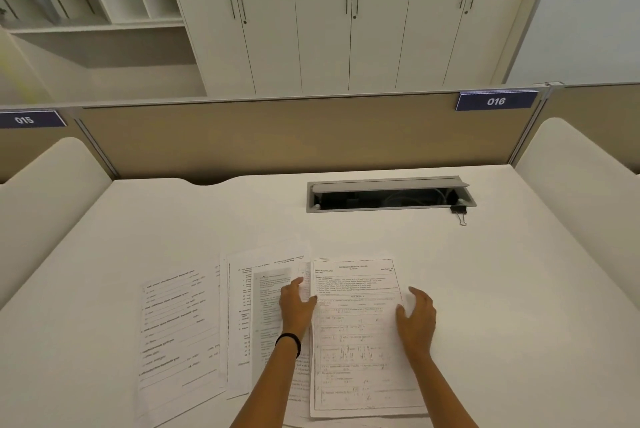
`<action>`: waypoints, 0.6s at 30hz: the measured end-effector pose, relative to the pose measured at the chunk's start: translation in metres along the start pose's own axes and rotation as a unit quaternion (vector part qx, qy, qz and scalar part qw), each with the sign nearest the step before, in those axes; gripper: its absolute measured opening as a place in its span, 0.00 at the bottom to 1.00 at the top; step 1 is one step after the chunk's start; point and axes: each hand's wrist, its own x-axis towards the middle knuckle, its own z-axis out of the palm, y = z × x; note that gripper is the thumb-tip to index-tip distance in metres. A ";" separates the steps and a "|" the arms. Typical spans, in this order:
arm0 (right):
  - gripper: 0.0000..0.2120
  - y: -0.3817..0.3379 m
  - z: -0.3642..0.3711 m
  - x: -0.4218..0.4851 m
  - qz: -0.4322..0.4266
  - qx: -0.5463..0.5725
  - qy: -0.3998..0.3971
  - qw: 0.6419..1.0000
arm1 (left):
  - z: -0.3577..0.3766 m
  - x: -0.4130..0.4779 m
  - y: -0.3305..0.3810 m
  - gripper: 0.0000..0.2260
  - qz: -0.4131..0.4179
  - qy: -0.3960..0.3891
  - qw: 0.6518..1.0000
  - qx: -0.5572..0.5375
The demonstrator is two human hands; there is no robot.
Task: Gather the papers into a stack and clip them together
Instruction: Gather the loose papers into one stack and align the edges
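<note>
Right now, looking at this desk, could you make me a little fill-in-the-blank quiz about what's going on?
1. The binder clip lies by the near right corner of the cable ____ in the desk.
2. The sign on the divider, above the clip, reads ____.
3. The left hand wears a black ____ at the wrist.
4. The right hand rests at the ____ edge of the exam sheet.

Missing words: tray; 016; band; right
</note>
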 end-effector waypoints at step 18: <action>0.31 0.021 0.008 -0.014 -0.121 -0.180 -0.065 0.974 | -0.013 0.006 -0.003 0.27 -0.022 -0.048 0.996 -0.068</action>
